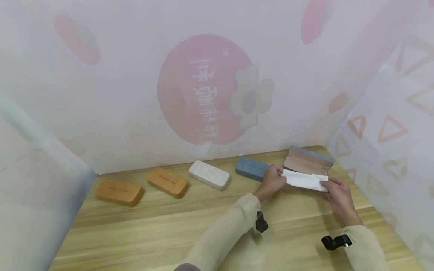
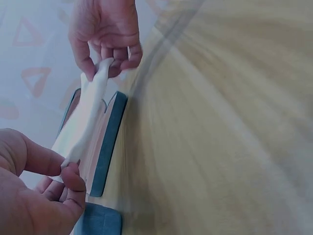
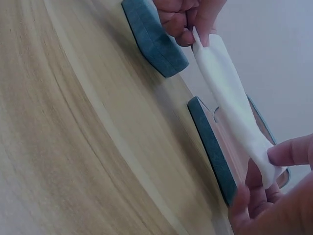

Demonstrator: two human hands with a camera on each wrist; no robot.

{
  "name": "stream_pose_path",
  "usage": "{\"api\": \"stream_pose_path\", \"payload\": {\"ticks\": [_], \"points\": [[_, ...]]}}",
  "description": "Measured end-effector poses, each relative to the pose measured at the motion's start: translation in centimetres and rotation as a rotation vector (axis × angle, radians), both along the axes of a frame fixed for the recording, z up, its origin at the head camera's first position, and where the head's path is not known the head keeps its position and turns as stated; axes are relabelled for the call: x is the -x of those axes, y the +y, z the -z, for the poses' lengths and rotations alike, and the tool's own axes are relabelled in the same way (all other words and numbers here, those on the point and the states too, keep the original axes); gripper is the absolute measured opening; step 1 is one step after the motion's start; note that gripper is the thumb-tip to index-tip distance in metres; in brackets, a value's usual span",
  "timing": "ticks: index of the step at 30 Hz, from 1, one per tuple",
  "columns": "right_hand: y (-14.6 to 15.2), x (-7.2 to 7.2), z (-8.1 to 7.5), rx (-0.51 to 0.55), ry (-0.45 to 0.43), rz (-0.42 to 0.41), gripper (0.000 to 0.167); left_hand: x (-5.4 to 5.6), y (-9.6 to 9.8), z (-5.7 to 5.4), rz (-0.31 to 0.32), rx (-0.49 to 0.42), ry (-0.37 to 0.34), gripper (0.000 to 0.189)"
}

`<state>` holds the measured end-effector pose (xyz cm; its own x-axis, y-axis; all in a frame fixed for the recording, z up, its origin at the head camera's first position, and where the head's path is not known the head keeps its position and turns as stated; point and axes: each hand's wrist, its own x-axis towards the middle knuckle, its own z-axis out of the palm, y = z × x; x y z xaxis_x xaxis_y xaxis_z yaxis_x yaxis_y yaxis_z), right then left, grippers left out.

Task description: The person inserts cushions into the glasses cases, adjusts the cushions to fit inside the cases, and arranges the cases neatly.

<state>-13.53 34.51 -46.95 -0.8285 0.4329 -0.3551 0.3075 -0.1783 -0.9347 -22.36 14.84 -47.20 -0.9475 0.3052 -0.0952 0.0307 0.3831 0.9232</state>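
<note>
A folded white cloth (image 1: 303, 180) is stretched between the two hands, above the front of an open blue glasses case (image 1: 306, 160) with a pinkish lining. My left hand (image 1: 272, 181) pinches the cloth's left end between thumb and fingers. Its right end is pinched by my right hand (image 1: 340, 195). In the left wrist view the cloth (image 2: 87, 115) hangs over the open case (image 2: 111, 142), and part of the lining is hidden behind it. A closed blue glasses case (image 1: 251, 168) lies just left of the left hand, its right end partly covered by that hand.
Left along the wooden table (image 1: 162, 233) lie a white case (image 1: 209, 175), an orange case (image 1: 167, 182) and another orange case (image 1: 119, 192), all closed. A printed back wall (image 1: 129, 94) and a right wall (image 1: 400, 150) bound the table.
</note>
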Motion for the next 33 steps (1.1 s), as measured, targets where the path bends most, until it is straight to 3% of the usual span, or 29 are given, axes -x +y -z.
{"api": "stream_pose_path", "payload": {"ticks": [9,16,26,31,33], "points": [[0.2,0.2,0.2,-0.103,-0.041,0.157,0.065,1.6,1.5,-0.3,0.009,0.016,0.050,0.017],[0.8,0.3,0.3,-0.126,-0.066,0.163,0.076,2.1,2.7,-0.4,0.010,0.008,0.056,0.016],[1.0,1.0,0.6,-0.134,-0.014,0.192,0.079,2.4,3.3,-0.1,0.046,0.076,0.106,0.019],[1.0,1.5,0.4,-0.145,-0.024,0.200,0.079,2.9,3.8,0.0,0.056,0.064,0.109,0.014],[1.0,1.7,0.3,-0.142,-0.030,0.211,0.079,3.1,4.0,0.0,0.057,0.056,0.100,0.022]]}}
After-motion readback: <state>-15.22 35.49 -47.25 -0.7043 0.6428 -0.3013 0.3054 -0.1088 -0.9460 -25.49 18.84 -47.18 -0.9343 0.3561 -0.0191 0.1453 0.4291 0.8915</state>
